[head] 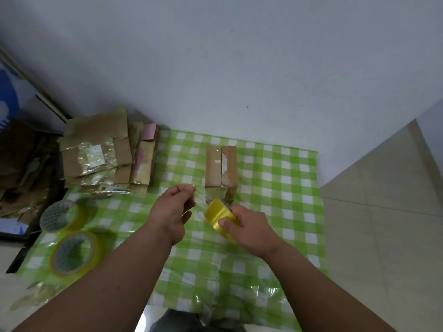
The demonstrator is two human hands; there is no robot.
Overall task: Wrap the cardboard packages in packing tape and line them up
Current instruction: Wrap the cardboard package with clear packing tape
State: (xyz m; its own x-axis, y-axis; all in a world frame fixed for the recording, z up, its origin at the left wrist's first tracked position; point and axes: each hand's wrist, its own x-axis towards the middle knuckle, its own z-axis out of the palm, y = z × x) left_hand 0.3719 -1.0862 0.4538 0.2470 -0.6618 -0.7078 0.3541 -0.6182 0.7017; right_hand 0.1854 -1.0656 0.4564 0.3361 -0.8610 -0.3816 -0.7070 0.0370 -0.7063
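One cardboard package (221, 169) is stood upright near the far edge of the checked cloth (275, 212), apparently for wrapping. One tape roll (220, 215) is gripped by the right hand (249, 227); its free end is pinched by the left hand (175, 207). Two spare rolls (72, 233) are kept at the cloth's left edge, beside a stack of flattened packages (105, 152).

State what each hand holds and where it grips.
The right hand grips the yellow tape roll around its outer band. The left hand pinches the pulled-out tape end between its fingers.
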